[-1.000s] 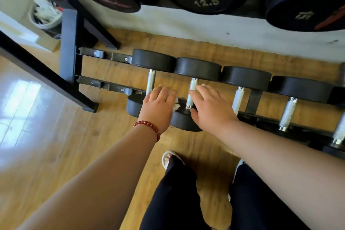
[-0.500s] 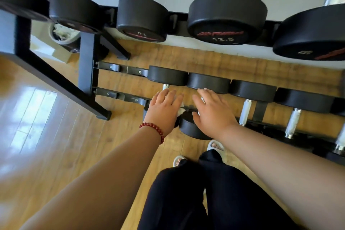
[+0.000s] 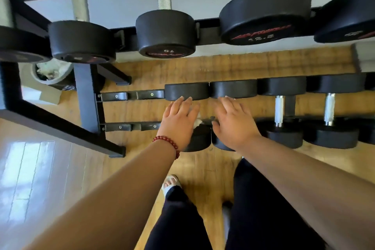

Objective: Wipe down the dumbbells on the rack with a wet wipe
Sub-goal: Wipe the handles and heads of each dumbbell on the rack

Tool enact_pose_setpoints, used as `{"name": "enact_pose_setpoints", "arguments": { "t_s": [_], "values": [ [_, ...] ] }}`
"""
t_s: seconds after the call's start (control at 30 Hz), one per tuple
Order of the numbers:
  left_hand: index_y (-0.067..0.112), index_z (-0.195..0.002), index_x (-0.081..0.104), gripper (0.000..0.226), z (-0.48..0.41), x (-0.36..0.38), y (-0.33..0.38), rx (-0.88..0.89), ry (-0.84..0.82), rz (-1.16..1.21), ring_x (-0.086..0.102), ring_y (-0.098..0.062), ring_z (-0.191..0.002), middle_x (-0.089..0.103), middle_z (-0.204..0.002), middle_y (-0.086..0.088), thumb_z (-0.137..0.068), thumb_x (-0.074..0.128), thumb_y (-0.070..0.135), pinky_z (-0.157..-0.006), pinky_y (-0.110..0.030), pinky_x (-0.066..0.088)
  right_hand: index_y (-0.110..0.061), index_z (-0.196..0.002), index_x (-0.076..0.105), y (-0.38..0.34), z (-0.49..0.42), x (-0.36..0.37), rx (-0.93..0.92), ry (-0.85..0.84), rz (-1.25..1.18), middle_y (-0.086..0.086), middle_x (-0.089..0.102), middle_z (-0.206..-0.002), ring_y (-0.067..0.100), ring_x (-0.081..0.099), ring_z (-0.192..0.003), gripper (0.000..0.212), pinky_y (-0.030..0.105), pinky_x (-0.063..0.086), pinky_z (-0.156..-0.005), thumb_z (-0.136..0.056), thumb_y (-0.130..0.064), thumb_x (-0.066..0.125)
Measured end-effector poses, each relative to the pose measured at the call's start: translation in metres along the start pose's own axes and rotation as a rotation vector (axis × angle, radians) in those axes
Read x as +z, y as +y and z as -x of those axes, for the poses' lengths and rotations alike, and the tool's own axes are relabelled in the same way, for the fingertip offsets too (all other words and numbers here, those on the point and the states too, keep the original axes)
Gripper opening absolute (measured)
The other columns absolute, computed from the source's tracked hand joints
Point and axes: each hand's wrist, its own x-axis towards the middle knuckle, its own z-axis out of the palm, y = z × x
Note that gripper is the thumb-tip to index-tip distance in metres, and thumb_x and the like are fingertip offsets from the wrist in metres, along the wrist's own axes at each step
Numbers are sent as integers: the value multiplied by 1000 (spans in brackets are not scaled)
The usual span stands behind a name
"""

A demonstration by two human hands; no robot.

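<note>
The lowest tier of the black rack (image 3: 87,95) carries a row of black dumbbells with silver handles. My left hand (image 3: 178,119), with a red bead bracelet, lies flat with straight fingers over the handle of the leftmost dumbbell (image 3: 186,91). A white wet wipe (image 3: 197,122) peeks out from under its right edge. My right hand (image 3: 233,122) lies flat over the second dumbbell (image 3: 233,88), fingertips near its far head. Both handles are hidden by the hands.
Two more dumbbells (image 3: 282,134) (image 3: 330,134) lie to the right on the same tier. Larger dumbbells (image 3: 166,32) hang on the upper tier overhead. A round bin (image 3: 50,73) stands behind the rack's left leg. My legs and feet stand on wooden floor below.
Both hands have slid forward along the dumbbell handles to the far heads. The view has shifted, showing more of the upper tier.
</note>
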Motion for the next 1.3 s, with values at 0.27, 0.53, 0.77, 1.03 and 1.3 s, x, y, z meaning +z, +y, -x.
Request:
{"name": "enact_pose_setpoints", "arguments": {
  "t_s": [0.27,0.53,0.77,1.03,1.3],
  "values": [
    [21,-154,12,70,10,29,-40,141,32,2,3,-27,-149,10,-161,-5,-96,50,12,-120,-39,3,-17,-144,35,-36,18,43,250,27,-40,5,27,-152,24,20,-144,47,39,18,-115,-100,-34,41],
    [22,-155,7,71,-16,88,-31,162,52,16,2,-26,-149,9,-161,-5,-98,50,16,-120,-39,2,-14,-149,33,-12,11,102,299,167,-42,10,30,-155,27,21,-146,55,43,20,-117,-99,-36,42],
    [20,-153,21,72,-64,155,-8,250,174,23,6,-29,-149,13,-161,-7,-93,58,12,-119,-42,5,-7,-146,39,31,-12,169,321,350,4,15,39,-151,32,32,-142,59,46,26,-114,-96,-37,33],
    [19,-155,17,84,-132,219,2,398,256,36,6,-28,-149,12,-162,-5,-87,65,8,-118,-43,12,-7,-139,47,82,-43,234,327,573,113,15,44,-146,32,37,-139,54,52,34,-110,-92,-33,40],
    [10,-145,42,71,-191,247,18,668,224,252,40,-31,-133,42,-145,-12,-79,65,-1,-112,-39,34,-8,-139,47,103,-49,263,393,849,-83,14,46,-145,30,33,-141,57,46,30,-112,-91,-38,49]
  ]
}}
